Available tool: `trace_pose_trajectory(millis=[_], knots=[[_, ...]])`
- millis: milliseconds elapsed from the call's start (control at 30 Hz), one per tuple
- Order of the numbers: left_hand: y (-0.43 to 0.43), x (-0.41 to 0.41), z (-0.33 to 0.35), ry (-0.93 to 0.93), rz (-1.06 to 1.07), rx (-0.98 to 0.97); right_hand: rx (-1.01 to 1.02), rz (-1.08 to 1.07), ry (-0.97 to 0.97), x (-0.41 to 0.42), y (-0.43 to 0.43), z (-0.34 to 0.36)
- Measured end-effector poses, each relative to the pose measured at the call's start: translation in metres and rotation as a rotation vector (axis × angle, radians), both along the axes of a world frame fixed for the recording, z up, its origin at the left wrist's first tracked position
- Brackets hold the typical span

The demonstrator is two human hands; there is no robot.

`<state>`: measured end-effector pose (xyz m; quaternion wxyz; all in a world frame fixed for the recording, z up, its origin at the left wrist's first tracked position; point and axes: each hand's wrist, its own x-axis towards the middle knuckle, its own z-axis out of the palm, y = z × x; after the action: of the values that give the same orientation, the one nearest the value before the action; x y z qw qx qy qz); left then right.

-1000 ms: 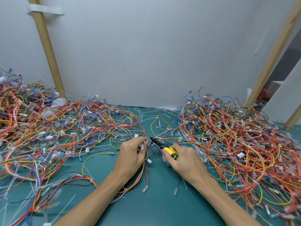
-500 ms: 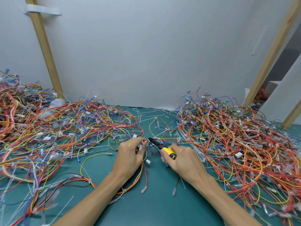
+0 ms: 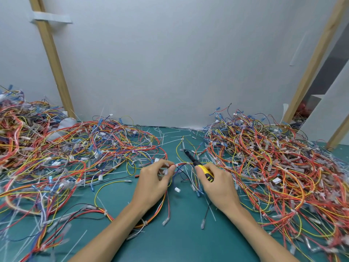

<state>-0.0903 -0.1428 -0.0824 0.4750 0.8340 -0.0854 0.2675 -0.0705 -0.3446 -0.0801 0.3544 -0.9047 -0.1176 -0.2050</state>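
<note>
Head view: left hand (image 3: 152, 180) pinches a wire bundle (image 3: 181, 164); right hand (image 3: 221, 186) grips a yellow-handled tool (image 3: 196, 163), its markings too small to read.

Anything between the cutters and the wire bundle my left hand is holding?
Nothing visible does. The left hand pinches the wire bundle, which runs straight across to the yellow-handled cutters in the right hand; their black tip points past it.
</note>
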Motion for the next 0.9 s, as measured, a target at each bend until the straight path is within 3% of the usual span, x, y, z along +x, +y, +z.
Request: trace_pose_trajectory(millis=[67,167,300,433,533,600,767,900], knots=[[0.002,-0.001,0.002,0.084,-0.075,-0.101,0.113,-0.002,0.013,0.004,-0.005,-0.001],[0.009,-0.003,0.004,0.277,-0.366,-0.232,0.249,-0.028,0.094,0.009,-0.010,0.000],[0.017,-0.006,0.009,0.393,-0.515,-0.107,0.485,-0.031,0.235,0.012,-0.013,0.001],[0.026,-0.007,0.021,0.274,-0.328,0.065,0.592,-0.034,0.268,0.012,-0.013,0.001],[0.023,-0.012,0.024,-0.042,0.001,0.092,0.588,-0.037,0.267,0.012,-0.014,0.001],[0.021,-0.018,0.023,-0.139,0.180,0.142,0.577,-0.030,0.263,0.012,-0.014,0.000],[0.008,-0.037,0.007,0.273,0.291,0.538,0.423,-0.055,0.130,0.010,-0.016,-0.001],[-0.005,-0.039,0.001,0.297,0.207,0.585,0.317,-0.048,0.051,0.005,-0.015,0.000]])
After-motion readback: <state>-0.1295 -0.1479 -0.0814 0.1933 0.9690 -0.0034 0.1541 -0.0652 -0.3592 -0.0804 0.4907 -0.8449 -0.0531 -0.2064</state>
